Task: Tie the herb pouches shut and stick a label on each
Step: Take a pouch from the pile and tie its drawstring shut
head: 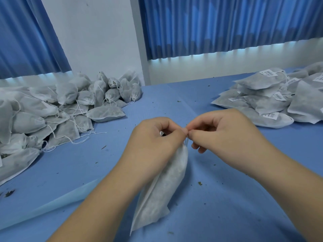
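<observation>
**Pouch Tying: Status at Mid-Batch**

**Current step.** One pouch (162,186) stands tilted on the desk (218,198), near centre, with its mouth uppermost. The left hand (153,137) is curled around the pouch neck. The right hand (223,133) pinches the string (186,142) at the mouth, fingertips meeting those of the left. The knot appears to be in progress. No label is visible on this pouch.

**Done.** The right heap (271,109), far right, holds flat pouches, several of them with labels (277,96).

**Left.** The left heap (52,110), far left, holds pouches with loose strings and no visible labels. It looks at least as large as the right heap, so much work probably remains.

**Markings.** Each label carries a barcode. The print is too small to read. No brand is visible.
</observation>
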A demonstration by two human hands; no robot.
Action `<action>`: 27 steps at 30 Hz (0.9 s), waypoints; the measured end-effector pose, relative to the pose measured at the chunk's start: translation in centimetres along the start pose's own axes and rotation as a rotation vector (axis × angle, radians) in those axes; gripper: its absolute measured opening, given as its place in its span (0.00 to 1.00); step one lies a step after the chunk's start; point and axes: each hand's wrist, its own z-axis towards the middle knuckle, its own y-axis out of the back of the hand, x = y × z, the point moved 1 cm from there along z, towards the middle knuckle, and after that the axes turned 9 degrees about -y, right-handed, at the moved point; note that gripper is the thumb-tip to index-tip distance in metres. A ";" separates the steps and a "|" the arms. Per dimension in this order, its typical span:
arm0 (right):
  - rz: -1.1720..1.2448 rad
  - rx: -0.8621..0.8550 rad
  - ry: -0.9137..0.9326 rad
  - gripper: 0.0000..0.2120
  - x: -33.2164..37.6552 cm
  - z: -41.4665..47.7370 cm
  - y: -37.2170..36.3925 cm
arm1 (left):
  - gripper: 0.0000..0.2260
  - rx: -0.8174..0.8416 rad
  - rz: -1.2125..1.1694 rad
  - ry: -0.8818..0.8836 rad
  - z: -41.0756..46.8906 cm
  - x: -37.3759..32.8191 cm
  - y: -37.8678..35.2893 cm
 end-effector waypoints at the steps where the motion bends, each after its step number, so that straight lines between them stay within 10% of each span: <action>1: -0.030 -0.005 0.004 0.11 0.0 0.0 -0.1 | 0.10 -0.007 0.030 -0.008 -0.1 0.0 0.0; 10: -0.155 0.031 -0.015 0.08 -0.2 0.1 -0.1 | 0.09 -0.073 0.227 -0.109 -0.1 -0.1 -0.1; 27: -0.102 0.063 -0.008 0.07 0.3 -0.2 0.0 | 0.11 0.162 -0.332 0.195 0.4 0.5 0.7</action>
